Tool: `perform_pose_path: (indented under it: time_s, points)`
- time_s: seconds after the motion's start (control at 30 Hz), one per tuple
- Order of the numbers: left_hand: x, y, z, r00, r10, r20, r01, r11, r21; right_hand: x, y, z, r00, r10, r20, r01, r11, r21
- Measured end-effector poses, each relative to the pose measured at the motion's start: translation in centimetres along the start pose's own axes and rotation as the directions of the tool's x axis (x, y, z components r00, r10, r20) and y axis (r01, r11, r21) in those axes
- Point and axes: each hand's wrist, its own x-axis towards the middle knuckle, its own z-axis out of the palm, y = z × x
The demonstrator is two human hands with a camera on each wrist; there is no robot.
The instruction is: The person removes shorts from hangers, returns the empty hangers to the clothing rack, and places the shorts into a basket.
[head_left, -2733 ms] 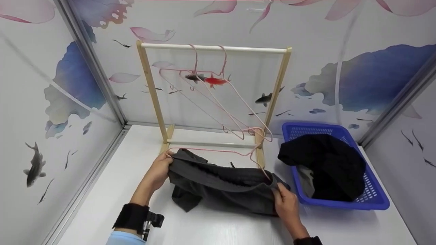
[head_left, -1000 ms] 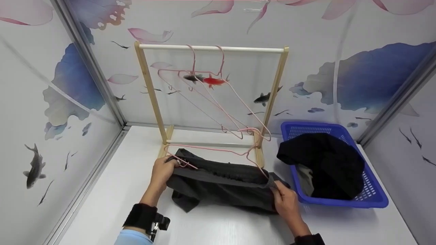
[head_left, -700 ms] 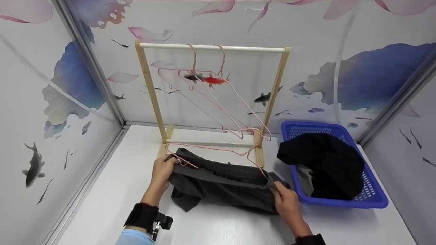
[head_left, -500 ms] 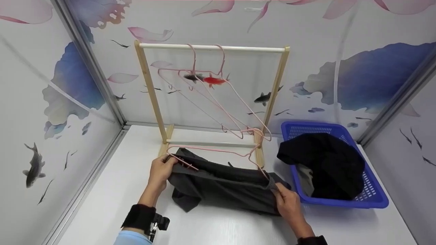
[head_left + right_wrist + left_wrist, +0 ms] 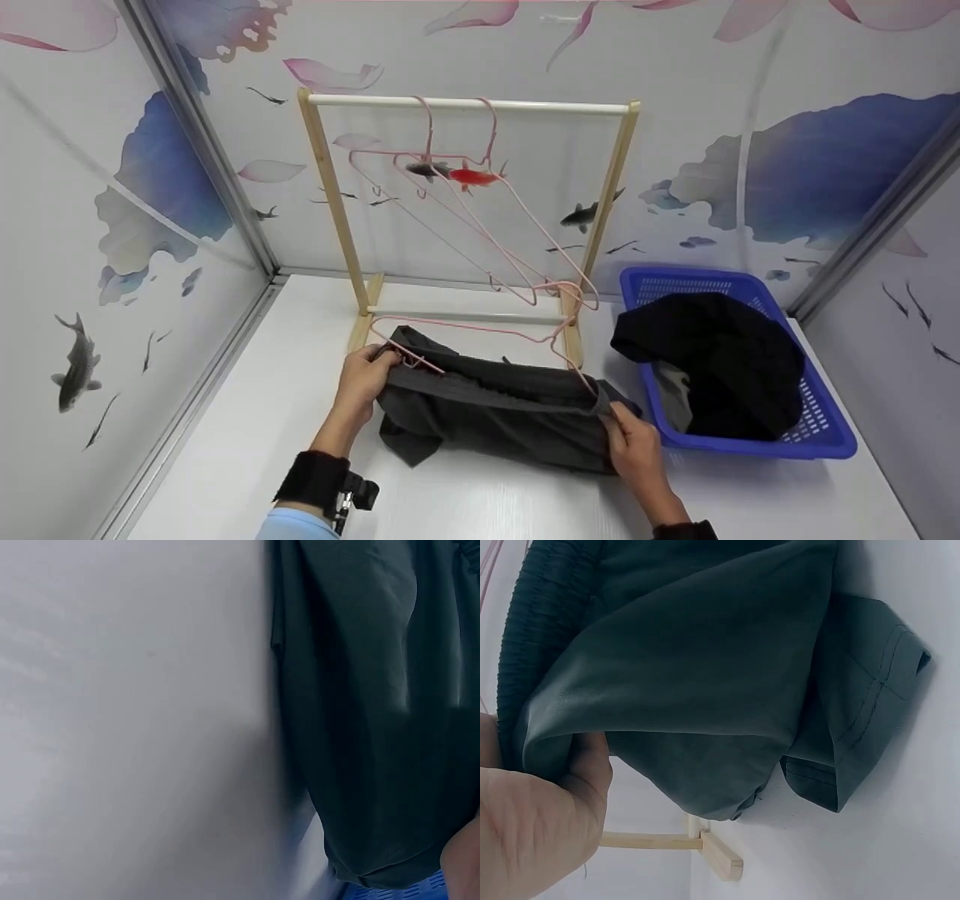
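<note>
Dark grey shorts with a gathered elastic waistband are stretched sideways between my hands, over the white table. My left hand pinches the waistband's left end, with its thumb on top. The right end is gripped by my right hand. A pink hanger leans into the open waist: its right arm runs down inside the band, and its left corner rises beside my left fingers. In the left wrist view the ruffled waistband and a stitched leg hem show. Only a sliver of my right hand appears in the right wrist view.
Behind stands a wooden rack with a white rail, where two pink hangers hang. To the right, a blue basket holds black clothing and a grey piece. Patterned walls enclose the table.
My left hand has shifted slightly right with the waistband. The hanger's left lower bar, hidden earlier, now shows above the front waistband edge. My right hand holds almost the same place.
</note>
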Motion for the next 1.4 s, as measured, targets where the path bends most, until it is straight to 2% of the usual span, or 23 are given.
perform_pose_path:
  time_s: [0.13,0.3,0.47,0.6,0.7,0.8,0.9,1.2,1.4]
  points:
    - [0.02,-0.01,0.06,1.0,-0.01,0.022,0.011,1.0,-0.029,0.15,-0.03,0.07,1.0,0.007,-0.009,-0.007,1.0,0.006]
    - [-0.17,-0.04,0.05,0.999,-0.028,0.04,0.029,0.999,-0.014,0.16,0.03,0.21,1.0,0.002,-0.019,-0.001,1.0,0.021]
    - [-0.26,0.0,-0.08,0.996,-0.06,0.06,0.061,0.998,-0.014,0.15,0.27,0.24,0.998,-0.048,-0.034,0.05,0.997,0.064]
    - [-0.27,0.09,-0.14,0.991,-0.1,0.089,0.107,0.991,-0.079,0.29,0.43,0.18,0.994,-0.095,-0.047,0.099,0.99,0.105]
    - [-0.23,-0.01,-0.09,0.984,-0.136,0.111,0.15,0.981,-0.123,0.34,0.42,0.12,0.995,-0.087,-0.047,0.092,0.989,0.12]
    - [-0.23,-0.2,-0.09,0.979,-0.15,0.137,0.166,0.979,-0.119,0.33,0.35,0.07,0.998,-0.049,-0.043,0.054,0.991,0.121]
    - [-0.26,-0.37,-0.09,0.977,-0.146,0.157,0.162,0.983,-0.09,0.3,0.3,0.03,0.999,-0.025,-0.041,0.03,0.993,0.112]
    - [-0.19,-0.6,0.18,0.977,-0.122,0.175,0.128,0.992,-0.024,0.3,0.41,0.39,0.998,-0.03,-0.055,0.035,0.995,0.092]
    - [-0.26,-0.86,0.68,0.985,-0.07,0.159,0.07,0.998,0.005,0.59,0.03,0.5,0.998,0.004,-0.058,0.001,0.995,0.097]
